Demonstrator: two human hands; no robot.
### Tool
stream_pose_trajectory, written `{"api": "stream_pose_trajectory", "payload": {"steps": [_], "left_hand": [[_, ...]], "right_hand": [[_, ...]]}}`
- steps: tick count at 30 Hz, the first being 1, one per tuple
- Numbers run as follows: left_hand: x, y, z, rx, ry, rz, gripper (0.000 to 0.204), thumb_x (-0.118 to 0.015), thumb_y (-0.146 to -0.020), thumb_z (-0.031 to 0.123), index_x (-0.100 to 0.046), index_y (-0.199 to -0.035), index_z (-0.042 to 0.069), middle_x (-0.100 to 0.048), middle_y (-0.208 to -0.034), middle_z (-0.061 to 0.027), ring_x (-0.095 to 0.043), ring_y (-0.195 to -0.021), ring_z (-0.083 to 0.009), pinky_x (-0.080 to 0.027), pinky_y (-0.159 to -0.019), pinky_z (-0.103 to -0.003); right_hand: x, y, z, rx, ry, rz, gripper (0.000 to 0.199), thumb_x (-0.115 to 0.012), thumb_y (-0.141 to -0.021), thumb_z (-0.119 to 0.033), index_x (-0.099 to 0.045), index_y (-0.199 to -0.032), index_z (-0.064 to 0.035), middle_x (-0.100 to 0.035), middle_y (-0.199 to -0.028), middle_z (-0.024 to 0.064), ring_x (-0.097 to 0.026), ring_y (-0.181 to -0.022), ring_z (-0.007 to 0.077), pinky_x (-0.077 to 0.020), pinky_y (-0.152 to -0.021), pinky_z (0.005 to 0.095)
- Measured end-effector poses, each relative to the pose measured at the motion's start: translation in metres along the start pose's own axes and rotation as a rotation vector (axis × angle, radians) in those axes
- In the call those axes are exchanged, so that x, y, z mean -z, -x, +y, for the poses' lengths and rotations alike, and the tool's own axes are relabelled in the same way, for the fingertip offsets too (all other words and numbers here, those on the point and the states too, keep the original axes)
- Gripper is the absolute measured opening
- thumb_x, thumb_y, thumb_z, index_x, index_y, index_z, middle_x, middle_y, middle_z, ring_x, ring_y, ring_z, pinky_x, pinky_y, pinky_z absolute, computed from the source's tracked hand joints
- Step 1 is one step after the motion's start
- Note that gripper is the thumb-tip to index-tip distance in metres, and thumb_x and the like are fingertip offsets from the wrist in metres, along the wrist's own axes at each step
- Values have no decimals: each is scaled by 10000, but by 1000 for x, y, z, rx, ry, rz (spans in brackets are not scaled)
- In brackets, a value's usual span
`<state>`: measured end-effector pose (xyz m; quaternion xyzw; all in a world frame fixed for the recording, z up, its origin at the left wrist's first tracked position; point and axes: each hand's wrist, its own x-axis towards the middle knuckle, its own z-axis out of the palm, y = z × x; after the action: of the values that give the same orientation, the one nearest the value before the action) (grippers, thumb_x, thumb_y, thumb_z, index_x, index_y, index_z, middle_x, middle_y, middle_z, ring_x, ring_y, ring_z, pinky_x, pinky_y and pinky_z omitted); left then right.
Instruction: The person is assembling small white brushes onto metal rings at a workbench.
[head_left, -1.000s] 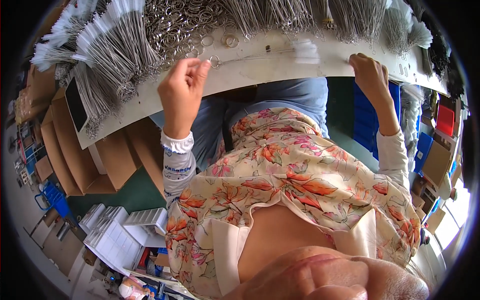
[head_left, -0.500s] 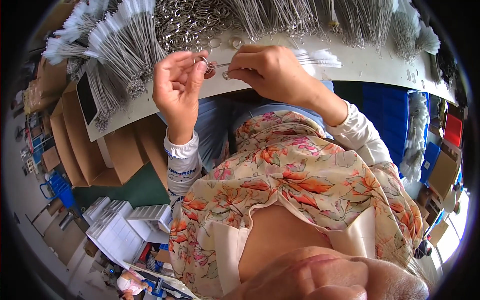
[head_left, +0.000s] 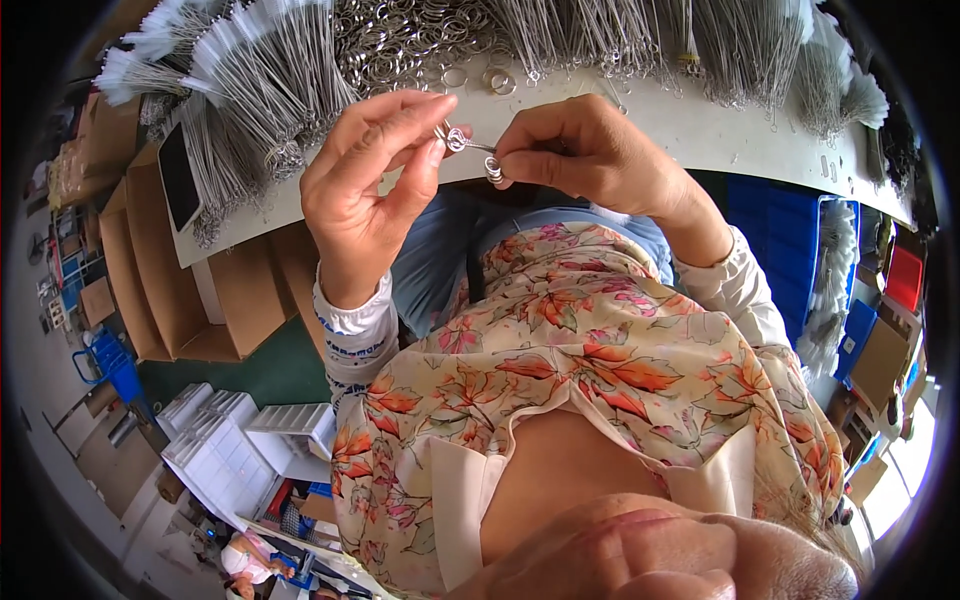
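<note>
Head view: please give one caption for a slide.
Left hand holds a metal ring, right hand grips looped wires, beside a table bearing brushes.

at eight o'clock from the centre we see blue lettering (head_left: 362,352) printed in rows around the white left sleeve (head_left: 362,318) (the folds bend it, so we catch letters rather than whole words).

At the near edge of the table (head_left: 745,155), the right hand (head_left: 600,155) hides most of the wire stems (head_left: 480,147), and the left hand (head_left: 360,180) seemingly covers part of the metal loops (head_left: 456,139). On the table, the ring pile (head_left: 410,45) runs off the upper picture edge. Well away from it, a person (head_left: 247,558) is too small to read.
</note>
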<state>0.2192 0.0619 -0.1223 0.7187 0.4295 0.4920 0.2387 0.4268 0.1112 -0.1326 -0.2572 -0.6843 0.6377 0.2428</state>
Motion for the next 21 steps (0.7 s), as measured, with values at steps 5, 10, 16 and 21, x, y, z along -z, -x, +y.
{"api": "stream_pose_trajectory", "payload": {"steps": [5,10,16,21], "left_hand": [[-13,5,6,109,225,152,338,-549,-772,-123,-548,-1110,-115,-627,-1002,-196,-654,-871,-233,-543,-747,-278],[-15,-4,7,-112,22,244,331,-623,-731,-114,-595,-1059,-85,-637,-997,-171,-671,-813,-209,-557,-715,-264],[-11,-11,6,-135,-41,241,291,-622,-723,-116,-626,-1011,-78,-647,-987,-161,-670,-799,-180,-548,-691,-240],[-2,-20,11,-93,61,161,272,-601,-733,-132,-633,-998,-77,-648,-987,-160,-658,-818,-174,-549,-714,-238]], "right_hand": [[6,-5,-14,-192,-107,-130,145,-617,-860,-159,-672,-893,-29,-646,-730,8,-513,-575,55,-405,-516,211],[-1,-13,-23,-85,-320,135,167,-617,-874,-191,-656,-917,-34,-567,-669,-27,-428,-498,27,-325,-450,176],[-5,-23,-28,6,-264,207,169,-640,-857,-165,-653,-947,-23,-572,-683,-26,-445,-523,20,-321,-446,165],[7,-26,-28,-27,-398,-53,110,-605,-864,-41,-637,-944,28,-629,-740,28,-533,-571,61,-410,-497,175]]}}
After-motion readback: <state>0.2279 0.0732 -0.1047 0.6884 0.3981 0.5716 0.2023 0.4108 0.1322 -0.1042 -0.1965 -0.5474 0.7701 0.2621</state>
